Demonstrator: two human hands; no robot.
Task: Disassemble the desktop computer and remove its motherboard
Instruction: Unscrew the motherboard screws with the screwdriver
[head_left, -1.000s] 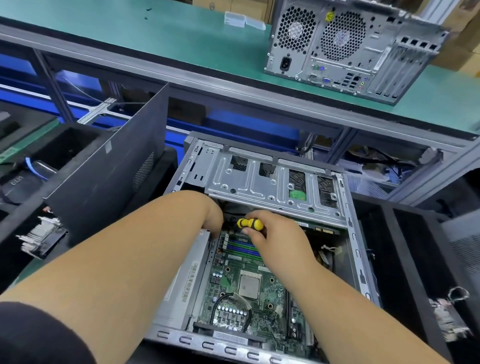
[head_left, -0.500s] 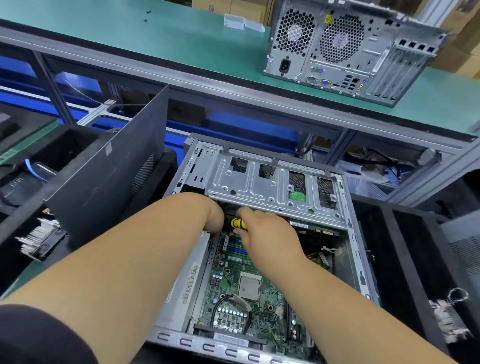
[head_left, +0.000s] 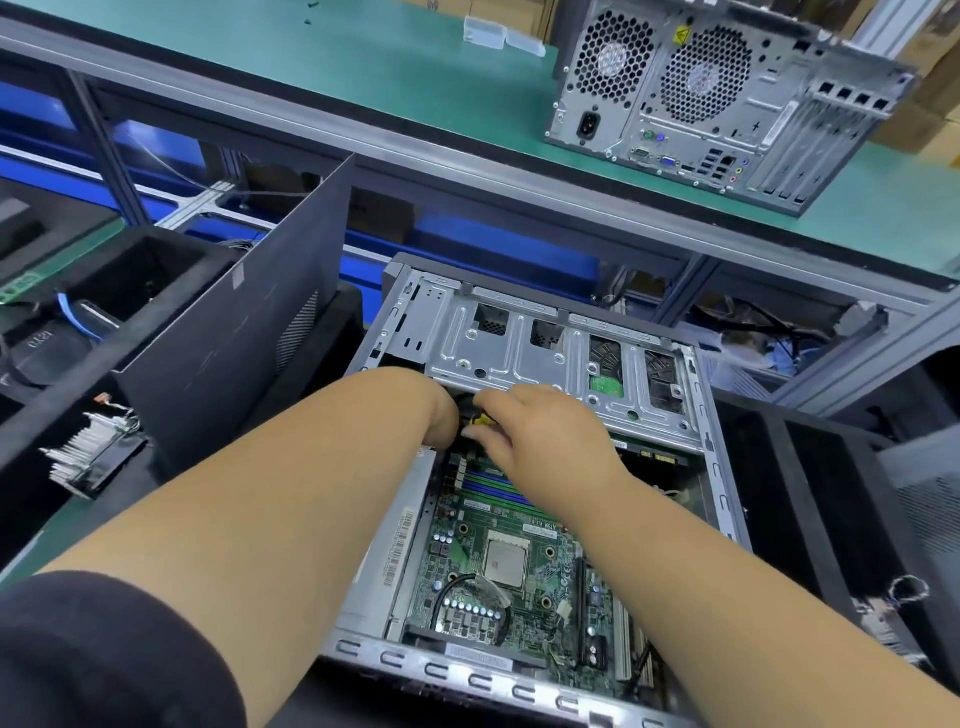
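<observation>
Lighting: bright, even, from overhead.
Shadows: soft; dark under the drive cage (head_left: 561, 358).
Glare: mild sheen on the green desk (head_left: 395, 67).
Distortion: wide-angle bowing at edges.
Focus: sharp centrally, softer at corners.

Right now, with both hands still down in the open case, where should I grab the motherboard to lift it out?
Probably the motherboard by its bare near edge, coming from above on your side. Its far end tucks under the drive cage, where the right hand works a yellow-handled screwdriver, so tilt it out toward you.
</observation>
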